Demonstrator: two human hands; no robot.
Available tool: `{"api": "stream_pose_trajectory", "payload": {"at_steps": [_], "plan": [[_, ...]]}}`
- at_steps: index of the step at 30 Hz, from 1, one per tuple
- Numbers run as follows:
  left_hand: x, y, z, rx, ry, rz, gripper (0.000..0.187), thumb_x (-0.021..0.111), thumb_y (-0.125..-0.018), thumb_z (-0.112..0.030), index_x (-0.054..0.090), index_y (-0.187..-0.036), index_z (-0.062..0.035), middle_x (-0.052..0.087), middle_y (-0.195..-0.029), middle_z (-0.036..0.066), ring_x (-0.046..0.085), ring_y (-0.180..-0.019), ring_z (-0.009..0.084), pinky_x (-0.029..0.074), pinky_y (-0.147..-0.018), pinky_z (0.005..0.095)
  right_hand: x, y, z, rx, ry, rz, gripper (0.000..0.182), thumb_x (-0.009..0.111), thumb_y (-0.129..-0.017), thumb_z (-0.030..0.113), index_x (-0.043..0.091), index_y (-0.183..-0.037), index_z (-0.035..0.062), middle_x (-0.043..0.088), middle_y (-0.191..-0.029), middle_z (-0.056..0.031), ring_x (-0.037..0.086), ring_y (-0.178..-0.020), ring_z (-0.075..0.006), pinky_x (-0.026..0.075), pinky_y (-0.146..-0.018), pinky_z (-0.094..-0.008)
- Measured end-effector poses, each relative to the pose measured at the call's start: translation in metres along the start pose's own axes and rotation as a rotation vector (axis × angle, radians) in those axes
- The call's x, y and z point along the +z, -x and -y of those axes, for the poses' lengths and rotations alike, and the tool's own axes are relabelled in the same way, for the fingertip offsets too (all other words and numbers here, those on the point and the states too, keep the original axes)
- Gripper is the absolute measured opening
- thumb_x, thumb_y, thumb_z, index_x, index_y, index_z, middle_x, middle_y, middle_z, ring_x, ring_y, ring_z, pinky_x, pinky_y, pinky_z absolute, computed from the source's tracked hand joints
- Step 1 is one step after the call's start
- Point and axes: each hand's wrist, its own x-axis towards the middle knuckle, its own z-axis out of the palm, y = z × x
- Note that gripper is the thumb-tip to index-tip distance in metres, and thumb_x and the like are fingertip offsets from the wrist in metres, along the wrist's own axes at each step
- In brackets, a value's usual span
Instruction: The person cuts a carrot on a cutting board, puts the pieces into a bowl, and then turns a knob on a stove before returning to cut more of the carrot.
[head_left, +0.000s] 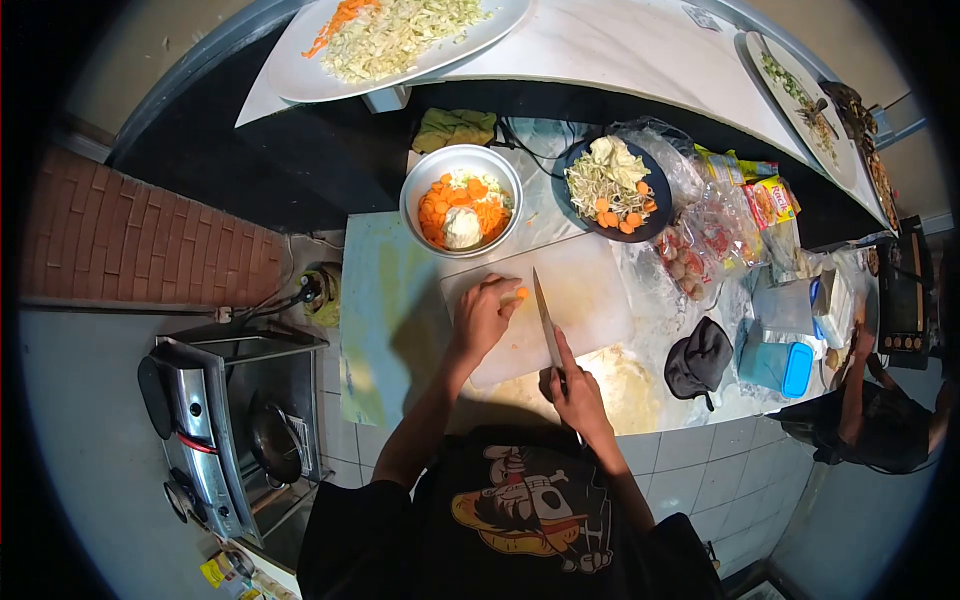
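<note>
Hands: left (482, 315) pins carrot (519, 294), right (577, 392) grips knife (546, 320).

Metal bowl (461, 185) of carrot slices behind the board; dark plate (613, 190) of shredded vegetables beside it. Blue-lidded container (777, 366) right. Gas stove (225, 420) with pan, left.

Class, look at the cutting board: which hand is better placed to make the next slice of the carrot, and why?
The right hand: it grips the knife, whose blade lies on the cutting board beside the carrot piece. The left hand is pinning that piece.
</note>
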Motion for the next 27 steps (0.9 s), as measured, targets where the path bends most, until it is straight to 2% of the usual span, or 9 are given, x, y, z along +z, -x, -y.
{"api": "stream_pose_trajectory", "payload": {"at_steps": [3, 9, 11, 14, 17, 25, 27], "plan": [[0.0, 0.002, -0.001, -0.072, 0.06, 0.103, 0.023, 0.076, -0.08, -0.005, 0.074, -0.103, -0.0057, 0.069, -0.096, 0.011, 0.062, -0.061, 0.0226, 0.049, -0.062, 0.0367, 0.003, -0.002, -0.004, -0.012, -0.002, -0.005, 0.083, 0.053, -0.084, -0.003, 0.019, -0.158, 0.0143, 0.064, -0.09, -0.0269, 0.063, -0.079, -0.0465, 0.05, -0.07, -0.0509], [0.006, 0.007, 0.004, -0.01, 0.095, 0.095, 0.024, 0.075, -0.081, -0.004, 0.074, -0.105, -0.0052, 0.069, -0.094, 0.011, 0.064, -0.066, 0.0237, 0.051, -0.063, 0.0344, 0.002, -0.001, -0.007, -0.076, 0.038, -0.01, 0.086, 0.053, -0.081, -0.007, 0.018, -0.158, 0.0125, 0.063, -0.086, -0.0251, 0.062, -0.08, -0.0444, 0.05, -0.071, -0.0496], [0.008, 0.012, 0.004, 0.024, 0.049, 0.077, 0.022, 0.071, -0.084, -0.01, 0.073, -0.106, -0.0086, 0.068, -0.098, 0.006, 0.068, -0.076, 0.0279, 0.053, -0.068, 0.0383, 0.003, -0.002, -0.006, -0.086, 0.054, -0.004, 0.087, 0.053, -0.081, -0.007, 0.018, -0.158, 0.0122, 0.063, -0.087, -0.0253, 0.062, -0.08, -0.0445, 0.05, -0.071, -0.0497], [0.005, 0.016, -0.003, -0.001, 0.053, 0.064, 0.024, 0.071, -0.084, -0.01, 0.072, -0.108, -0.0087, 0.068, -0.098, 0.005, 0.068, -0.078, 0.0271, 0.054, -0.068, 0.0378, 0.004, -0.004, -0.005, -0.105, 0.053, -0.006, 0.087, 0.052, -0.081, -0.007, 0.017, -0.158, 0.0132, 0.062, -0.084, -0.0245, 0.061, -0.077, -0.0445, 0.049, -0.072, -0.0486], [0.006, 0.018, -0.006, 0.022, 0.049, 0.04, 0.03, 0.073, -0.081, -0.002, 0.071, -0.111, -0.008, 0.068, -0.098, 0.01, 0.066, -0.074, 0.0242, 0.052, -0.065, 0.0344, 0.005, -0.005, -0.005, -0.101, 0.042, -0.007, 0.087, 0.05, -0.082, -0.006, 0.015, -0.159, 0.0146, 0.062, -0.08, -0.0232, 0.061, -0.074, -0.0442, 0.049, -0.072, -0.0474], [0.008, 0.008, -0.01, -0.07, 0.094, 0.108, 0.022, 0.074, -0.082, -0.007, 0.072, -0.103, -0.0095, 0.069, -0.095, 0.008, 0.066, -0.073, 0.0228, 0.052, -0.066, 0.0364, 0.007, -0.005, -0.011, -0.087, 0.013, -0.017, 0.086, 0.049, -0.083, -0.005, 0.014, -0.159, 0.0159, 0.062, -0.081, -0.0235, 0.061, -0.076, -0.0445, 0.049, -0.073, -0.0479], [0.009, 0.009, -0.009, -0.089, 0.093, 0.115, 0.021, 0.075, -0.082, -0.008, 0.072, -0.102, -0.0102, 0.07, -0.093, 0.007, 0.066, -0.073, 0.0226, 0.053, -0.066, 0.0366, 0.004, -0.005, -0.008, -0.064, -0.027, 0.009, 0.087, 0.053, -0.081, -0.007, 0.018, -0.158, 0.0129, 0.062, -0.086, -0.0261, 0.061, -0.079, -0.0455, 0.049, -0.074, -0.0512]]}}
